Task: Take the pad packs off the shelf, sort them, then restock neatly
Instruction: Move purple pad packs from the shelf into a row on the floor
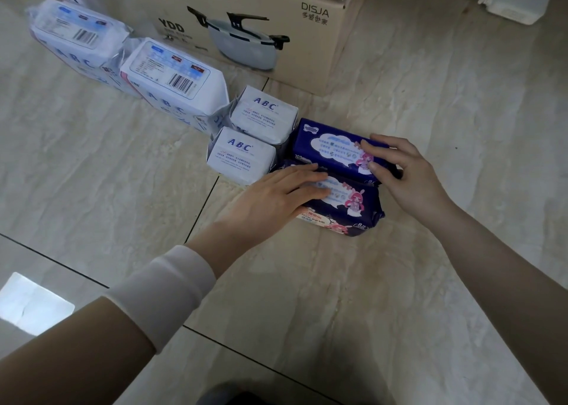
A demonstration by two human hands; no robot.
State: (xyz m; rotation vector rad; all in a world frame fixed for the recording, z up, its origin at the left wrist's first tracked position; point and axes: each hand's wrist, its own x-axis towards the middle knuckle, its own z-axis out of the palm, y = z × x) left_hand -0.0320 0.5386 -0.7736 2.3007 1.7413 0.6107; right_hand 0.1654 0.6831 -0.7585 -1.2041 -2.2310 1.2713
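Observation:
Pad packs lie sorted on the tiled floor. Two dark blue packs with a pink cartoon girl sit side by side: the far one (330, 148) and the near one (353, 211). My left hand (276, 197) rests flat on the near blue pack with fingers straight. My right hand (402, 171) touches the right end of the far blue pack, fingers slightly bent over its top and thumb against its side. Left of them stand two small white ABC packs (264, 114) (241, 155). Two large white ABC packs (175, 82) (73, 32) lie further back left.
A big cardboard box (307, 35) printed with a pot stands right behind the packs. A white object (516, 2) sits at the top right. Bare tile floor (399, 281) stretches in front and to the right. A bright reflection (30, 303) shows at the lower left.

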